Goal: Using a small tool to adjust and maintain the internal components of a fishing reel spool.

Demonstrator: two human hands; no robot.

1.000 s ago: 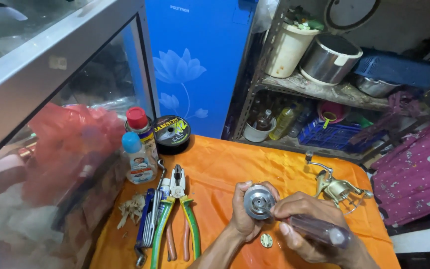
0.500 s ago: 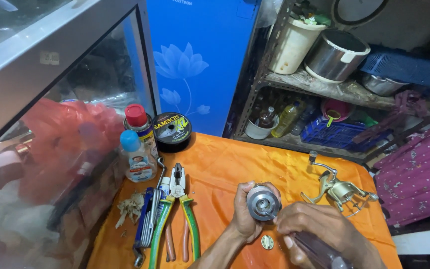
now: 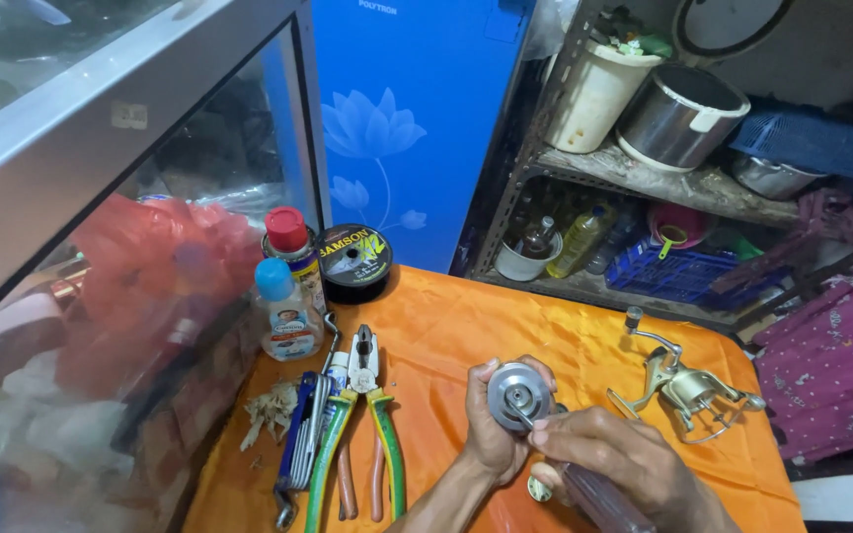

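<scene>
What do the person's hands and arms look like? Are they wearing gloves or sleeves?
No gloves and no sleeves that show. Both the left hand and the right hand are bare, and the forearms are bare down to the bottom edge of the picture. I see no rings, watch or bracelet on the parts in view. The fingernails are short.

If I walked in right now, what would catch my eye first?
Most likely the bright orange cloth over the table, and at its near edge the left hand gripping a round metal spool while the right hand puts a screwdriver to its centre. Left of the hands lie green-handled pliers, right of them a gold reel body. Behind stands a blue panel with a white flower.
</scene>
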